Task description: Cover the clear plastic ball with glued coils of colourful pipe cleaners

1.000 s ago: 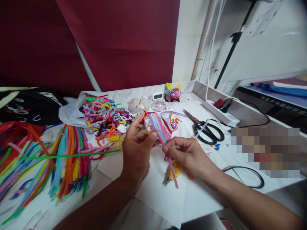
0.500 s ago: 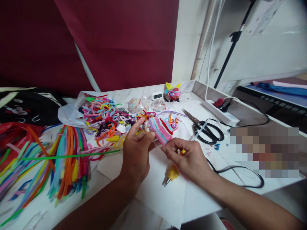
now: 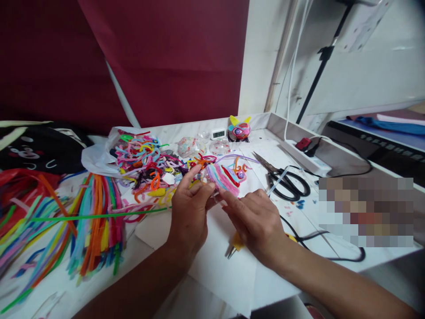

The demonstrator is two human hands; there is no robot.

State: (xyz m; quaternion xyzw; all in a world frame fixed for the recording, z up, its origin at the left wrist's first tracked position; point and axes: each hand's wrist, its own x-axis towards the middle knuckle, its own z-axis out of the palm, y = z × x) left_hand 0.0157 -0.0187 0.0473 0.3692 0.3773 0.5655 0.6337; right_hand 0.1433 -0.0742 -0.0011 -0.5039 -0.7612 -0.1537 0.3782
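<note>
Pink, blue and white fuzzy wire is wound in stripes around a small wrapped ball (image 3: 223,178), which sits above the table just in front of the person, between both hands. The left hand (image 3: 190,210) grips its left side – thumb and curled fingers closed on it, the index finger stretched out along the top. The right hand (image 3: 256,221) lies palm down with its fingers (image 3: 232,201) reaching to the ball's lower right edge and touching it; whether they pinch a wire end there cannot be told.

Under the right hand a yellow-handled tool (image 3: 234,244) lies on a white paper sheet (image 3: 219,270), its metal tip pointing toward the person. A black cable (image 3: 320,234) loops just right of that wrist. Black scissors (image 3: 286,180) lie near the ball on its right, blades pointing away.

Left of the hands, long fuzzy wires (image 3: 94,217) in many colours lie side by side, 1 green wire (image 3: 99,216) crossing them. Behind them a heap of short wire scraps (image 3: 146,159) spills from a plastic bag (image 3: 94,161). At the table's far edge stand 2 clear balls (image 3: 191,146), a small clock (image 3: 218,133) and a finished ball with yellow ears (image 3: 239,129) – well apart from the hands. A power strip (image 3: 307,156) lies along the right rim.
</note>
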